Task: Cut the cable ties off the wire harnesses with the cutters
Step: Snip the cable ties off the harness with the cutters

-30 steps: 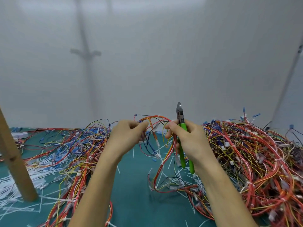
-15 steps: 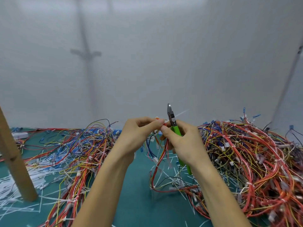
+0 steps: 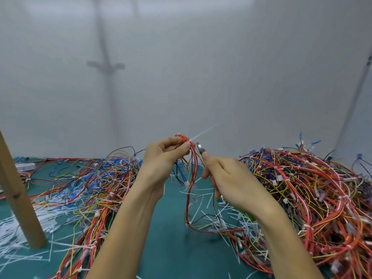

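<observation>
While my left hand (image 3: 161,158) pinches the wire harness (image 3: 193,168) beside its white cable tie (image 3: 203,132) above the green mat (image 3: 167,238), I see my right hand (image 3: 227,178) curled round the cutters (image 3: 200,148), their steel tip just beside that tie.

- Table (image 3: 169,250): bears everything below.
- Held harness (image 3: 191,170): centre, raised over the table, its top pinched by the left hand (image 3: 163,158).
- Cutters (image 3: 200,148): gripped in the right hand (image 3: 227,178), head just beside the harness top at 3 o'clock.
- Harness heap (image 3: 314,198): 3 o'clock.
- Spread harnesses (image 3: 96,182): 9 o'clock.
- Loose cut ties (image 3: 225,207): 6 o'clock, under the hands.
- Post (image 3: 20,198): 8 o'clock.
- Wall (image 3: 201,67): behind, 12 o'clock.
</observation>
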